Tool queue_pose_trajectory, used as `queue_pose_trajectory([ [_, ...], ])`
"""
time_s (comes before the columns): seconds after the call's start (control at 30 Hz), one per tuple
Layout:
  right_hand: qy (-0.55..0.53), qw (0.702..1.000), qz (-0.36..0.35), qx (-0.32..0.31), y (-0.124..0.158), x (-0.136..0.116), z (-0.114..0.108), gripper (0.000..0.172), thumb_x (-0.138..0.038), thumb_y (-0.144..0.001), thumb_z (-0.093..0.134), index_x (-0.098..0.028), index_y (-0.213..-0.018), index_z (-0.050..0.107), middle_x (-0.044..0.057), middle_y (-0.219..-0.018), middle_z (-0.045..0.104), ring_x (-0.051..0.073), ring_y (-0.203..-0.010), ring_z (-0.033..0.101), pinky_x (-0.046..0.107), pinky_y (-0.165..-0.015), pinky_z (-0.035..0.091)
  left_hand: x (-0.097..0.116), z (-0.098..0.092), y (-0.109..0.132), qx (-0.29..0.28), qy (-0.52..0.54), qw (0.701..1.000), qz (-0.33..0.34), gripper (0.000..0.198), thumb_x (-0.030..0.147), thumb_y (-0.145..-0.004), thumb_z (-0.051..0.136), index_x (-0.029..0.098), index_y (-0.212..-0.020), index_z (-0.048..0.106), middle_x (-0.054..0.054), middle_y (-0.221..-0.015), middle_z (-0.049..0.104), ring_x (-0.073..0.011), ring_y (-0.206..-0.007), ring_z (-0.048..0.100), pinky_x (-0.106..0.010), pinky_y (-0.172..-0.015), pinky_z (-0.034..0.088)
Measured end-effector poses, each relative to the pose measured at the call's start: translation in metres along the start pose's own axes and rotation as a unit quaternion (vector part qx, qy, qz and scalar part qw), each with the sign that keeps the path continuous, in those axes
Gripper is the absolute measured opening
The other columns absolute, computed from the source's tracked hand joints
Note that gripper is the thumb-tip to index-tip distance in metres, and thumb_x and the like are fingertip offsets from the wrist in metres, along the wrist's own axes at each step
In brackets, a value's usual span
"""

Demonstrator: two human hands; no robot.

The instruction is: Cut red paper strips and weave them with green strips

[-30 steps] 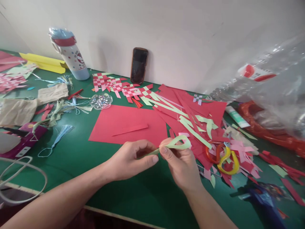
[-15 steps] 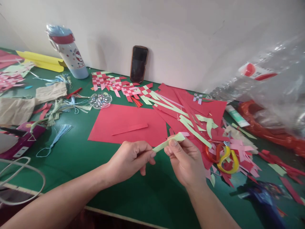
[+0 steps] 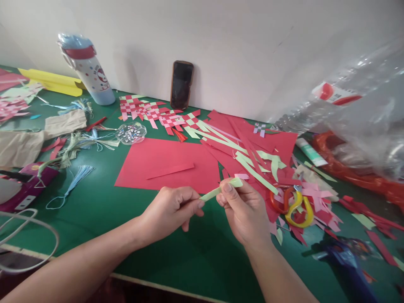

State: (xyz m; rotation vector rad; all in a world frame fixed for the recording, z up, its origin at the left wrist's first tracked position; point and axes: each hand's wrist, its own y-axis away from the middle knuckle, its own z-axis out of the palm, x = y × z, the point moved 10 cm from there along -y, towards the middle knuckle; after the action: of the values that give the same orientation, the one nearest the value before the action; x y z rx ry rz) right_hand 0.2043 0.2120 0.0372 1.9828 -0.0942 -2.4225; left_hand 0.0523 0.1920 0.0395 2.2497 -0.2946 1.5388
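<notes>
A light green paper strip (image 3: 211, 195) stretches between my two hands above the green table. Its left end is pinched in my left hand (image 3: 176, 210) between thumb and fingers. My right hand (image 3: 244, 208) grips the other end, where the strip looks folded over near the fingertips. Just beyond the hands lies a red paper sheet (image 3: 135, 166) with a narrow red paper strip (image 3: 170, 171) on it. Loose green strips (image 3: 257, 172) and more red paper spread out past my right hand. Scissors (image 3: 299, 212) with red and yellow handles rest among the scraps to its right.
Woven checkered paper pieces (image 3: 148, 112), a dish of beads (image 3: 131, 133) and a phone (image 3: 182, 84) stand toward the wall. A bottle (image 3: 90, 71) is at the back left, tassels (image 3: 75, 181) below it. On the right are a glue stick (image 3: 312, 151) and clear plastic (image 3: 372, 97).
Both hands keep their hold on the green strip and have barely moved. The folded end at my right fingertips sits slightly lower. The whole view has shifted a little.
</notes>
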Motion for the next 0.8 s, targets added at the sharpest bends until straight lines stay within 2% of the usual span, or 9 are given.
queue_pose_trajectory([
  [0.4,-0.006,1.000,-0.020,-0.020,0.000,-0.003,0.003,0.019,-0.038,-0.085,0.073,-0.023,-0.077,0.065,-0.004,-0.069,0.051,0.009,-0.060,0.044,0.026,-0.057,0.039,-0.003,0.000,0.002,-0.001,0.022,0.999,-0.023,0.024,0.037,-0.091,0.057,0.019,-0.080,0.068,0.007,-0.046,0.058,-0.0085,-0.046,0.057,-0.018,-0.054,0.042],
  [0.53,0.018,0.998,-0.042,-0.041,0.003,-0.005,0.007,0.020,-0.037,-0.089,0.069,-0.022,-0.077,0.063,-0.004,-0.067,0.048,0.010,-0.061,0.043,0.026,-0.058,0.038,-0.002,0.004,0.001,-0.026,0.050,0.998,-0.026,0.021,0.033,-0.089,0.059,0.017,-0.080,0.068,0.001,-0.063,0.070,-0.0106,-0.058,0.066,-0.018,-0.055,0.045],
  [0.67,0.065,0.993,-0.069,-0.064,0.008,-0.012,0.018,0.022,-0.035,-0.091,0.066,-0.021,-0.075,0.061,-0.003,-0.069,0.051,0.010,-0.062,0.046,0.025,-0.059,0.041,0.002,0.009,0.000,-0.044,0.071,0.996,-0.004,0.019,0.032,-0.090,0.058,0.016,-0.081,0.062,-0.001,-0.075,0.071,-0.0120,-0.068,0.070,-0.017,-0.057,0.047],
  [0.73,0.078,0.991,-0.068,-0.089,0.012,-0.014,0.029,0.022,-0.035,-0.091,0.065,-0.021,-0.075,0.060,-0.002,-0.070,0.054,0.010,-0.062,0.049,0.025,-0.059,0.043,0.004,0.010,0.000,-0.050,0.070,0.996,0.008,0.017,0.032,-0.091,0.057,0.016,-0.083,0.059,-0.001,-0.080,0.071,-0.0112,-0.067,0.070,-0.017,-0.057,0.048],
  [0.8,0.078,0.989,-0.067,-0.108,0.014,-0.016,0.037,0.023,-0.035,-0.092,0.064,-0.021,-0.074,0.058,-0.002,-0.069,0.055,0.010,-0.061,0.050,0.025,-0.058,0.044,0.002,0.012,0.000,-0.058,0.063,0.996,0.009,0.020,0.032,-0.094,0.052,0.017,-0.084,0.058,0.000,-0.076,0.068,-0.0097,-0.062,0.067,-0.017,-0.056,0.048],
])
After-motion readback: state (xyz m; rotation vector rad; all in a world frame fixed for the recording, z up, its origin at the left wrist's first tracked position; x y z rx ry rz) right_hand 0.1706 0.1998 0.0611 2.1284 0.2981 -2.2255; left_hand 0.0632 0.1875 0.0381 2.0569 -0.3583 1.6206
